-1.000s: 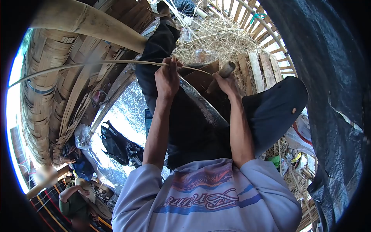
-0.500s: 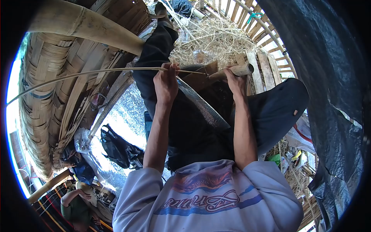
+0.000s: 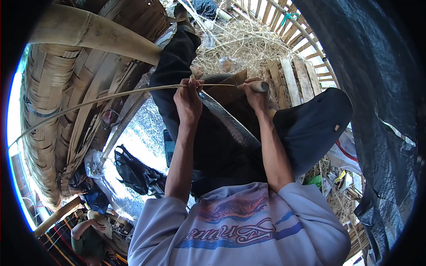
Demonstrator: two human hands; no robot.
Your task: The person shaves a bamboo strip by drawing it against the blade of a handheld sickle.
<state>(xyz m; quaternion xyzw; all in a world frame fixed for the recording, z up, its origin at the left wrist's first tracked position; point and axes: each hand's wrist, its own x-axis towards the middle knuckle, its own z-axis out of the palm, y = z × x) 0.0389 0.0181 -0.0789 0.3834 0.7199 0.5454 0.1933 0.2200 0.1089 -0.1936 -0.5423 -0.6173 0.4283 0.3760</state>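
Note:
My left hand [image 3: 189,101] is closed around a long, thin bamboo strip [image 3: 111,95]. The strip bends away to the left edge of the view, and its short end reaches toward my other hand. My right hand [image 3: 256,98] grips the thick, round wooden handle of a knife [image 3: 262,86], whose blade is mostly hidden. The strip's end lies close to the knife; whether they touch I cannot tell. Under my hands, between my legs, are a dark round container [image 3: 217,80] and a brown flat piece [image 3: 235,83]. A long grey metallic-looking strip [image 3: 230,119] lies slanted across my lap.
A thick bamboo pole [image 3: 102,33] and woven bamboo panels [image 3: 49,119] stand at left. Straw [image 3: 248,40] and wooden slats [image 3: 290,82] lie ahead. A black sheet [image 3: 368,88] hangs at right. A black bag [image 3: 135,170] rests on silvery sheeting [image 3: 148,124]. Another person [image 3: 91,237] is lower left.
My right hand has moved left with the knife, closer to my left hand, and the handle now points more toward me. My left hand still holds the bamboo strip, nearly in place.

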